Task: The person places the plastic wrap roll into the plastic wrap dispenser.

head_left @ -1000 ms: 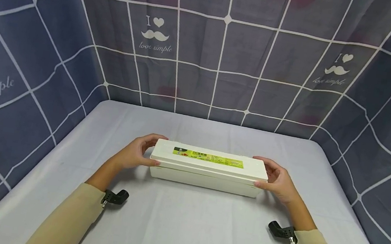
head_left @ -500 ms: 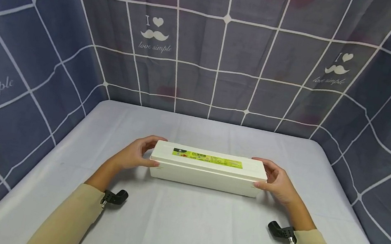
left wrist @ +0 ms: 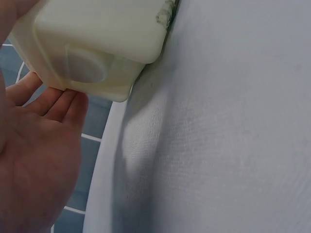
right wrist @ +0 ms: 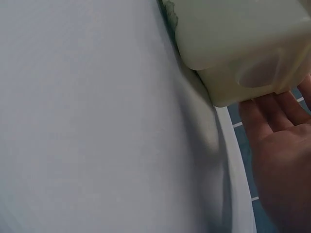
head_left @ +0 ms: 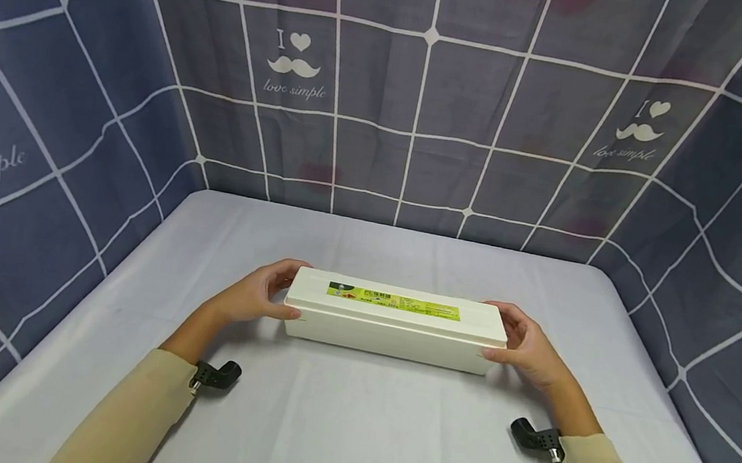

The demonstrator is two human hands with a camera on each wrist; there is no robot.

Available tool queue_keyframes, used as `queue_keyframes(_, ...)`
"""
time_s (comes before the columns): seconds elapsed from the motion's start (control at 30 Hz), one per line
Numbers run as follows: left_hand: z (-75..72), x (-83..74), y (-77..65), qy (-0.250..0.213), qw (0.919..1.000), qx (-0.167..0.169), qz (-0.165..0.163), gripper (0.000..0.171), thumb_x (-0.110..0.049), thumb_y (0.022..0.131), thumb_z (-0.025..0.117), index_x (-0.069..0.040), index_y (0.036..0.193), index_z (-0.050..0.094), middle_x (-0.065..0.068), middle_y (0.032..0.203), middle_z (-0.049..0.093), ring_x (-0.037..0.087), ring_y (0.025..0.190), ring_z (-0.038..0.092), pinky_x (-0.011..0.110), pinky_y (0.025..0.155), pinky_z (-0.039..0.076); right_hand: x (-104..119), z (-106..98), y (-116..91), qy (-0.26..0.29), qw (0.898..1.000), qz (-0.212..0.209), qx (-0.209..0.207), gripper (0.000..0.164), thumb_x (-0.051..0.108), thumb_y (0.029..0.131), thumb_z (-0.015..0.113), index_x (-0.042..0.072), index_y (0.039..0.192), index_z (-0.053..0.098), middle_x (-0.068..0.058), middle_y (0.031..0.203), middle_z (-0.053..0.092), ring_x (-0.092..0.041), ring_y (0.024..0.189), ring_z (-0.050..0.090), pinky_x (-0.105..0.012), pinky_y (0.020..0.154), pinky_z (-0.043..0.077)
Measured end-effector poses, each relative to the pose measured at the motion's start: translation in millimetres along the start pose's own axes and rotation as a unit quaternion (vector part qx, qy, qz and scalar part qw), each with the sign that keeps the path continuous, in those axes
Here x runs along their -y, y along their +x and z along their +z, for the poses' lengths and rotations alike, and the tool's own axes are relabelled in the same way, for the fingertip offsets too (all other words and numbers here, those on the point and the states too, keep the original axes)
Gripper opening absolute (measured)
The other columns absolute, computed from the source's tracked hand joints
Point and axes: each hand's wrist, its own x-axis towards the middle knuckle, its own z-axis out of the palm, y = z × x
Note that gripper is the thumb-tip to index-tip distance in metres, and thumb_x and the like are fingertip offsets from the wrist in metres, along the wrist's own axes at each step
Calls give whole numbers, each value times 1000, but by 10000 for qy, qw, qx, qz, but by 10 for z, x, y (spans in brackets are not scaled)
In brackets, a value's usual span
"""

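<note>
A long white plastic box (head_left: pixel 392 337) with a yellow-green label (head_left: pixel 397 301) on its lid stands on the white tablecloth, lid down; it looks like a cling film box. My left hand (head_left: pixel 255 294) grips its left end, thumb at the front corner and fingers behind. At the right end my right hand (head_left: pixel 533 348) holds it the same way. Close up in the left wrist view, fingertips (left wrist: pixel 53 99) touch the end of the box (left wrist: pixel 102 29). The right wrist view has fingers (right wrist: pixel 272 109) against the other end of the box (right wrist: pixel 233 34). Its inside is hidden.
White cloth (head_left: pixel 356 435) covers the table in front of the box. Dark blue-grey checked curtains (head_left: pixel 461 94) hang behind and at both sides. Each wrist carries a black camera mount (head_left: pixel 219 375) near the sleeve cuff.
One second ago the lid stood slightly raised along the front; it has come down flush on the box. Both hands have eased slightly outward since, the box staying in place.
</note>
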Motion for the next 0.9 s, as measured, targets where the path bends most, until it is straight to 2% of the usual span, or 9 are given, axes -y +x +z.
queue_keyframes(0.13,-5,9,-18,-77,9999,96,-19,84,-4,77,89,-10,148,46,9,146,53,21,136,49,13,112,38,-15,-23,0,-2,9997,111,214,90,-15,71,82,-1,148,37,4,137,54,-7,117,59,-22,92,57)
queue_keyframes(0.37,-5,14,-38,-98,9994,258,-207,97,-2,72,92,-16,151,39,4,151,47,27,149,38,10,115,33,-26,-39,-5,-444,9972,258,535,106,-12,67,88,7,154,30,0,139,48,-9,117,57,-27,89,59)
queue_keyframes(0.5,0,26,-38,-49,9993,313,-216,101,-2,71,93,-16,153,36,6,154,45,30,152,35,10,114,33,-20,-46,-6,-448,9967,245,626,109,-13,67,88,8,156,29,-2,141,46,-10,118,57,-29,90,59)
queue_keyframes(0.9,-14,40,-26,203,9995,-20,-232,96,-5,67,96,-15,148,46,7,148,54,30,144,47,14,111,40,-12,-35,3,-440,9981,158,409,106,-14,63,89,4,152,36,1,137,53,-11,115,59,-29,89,59)
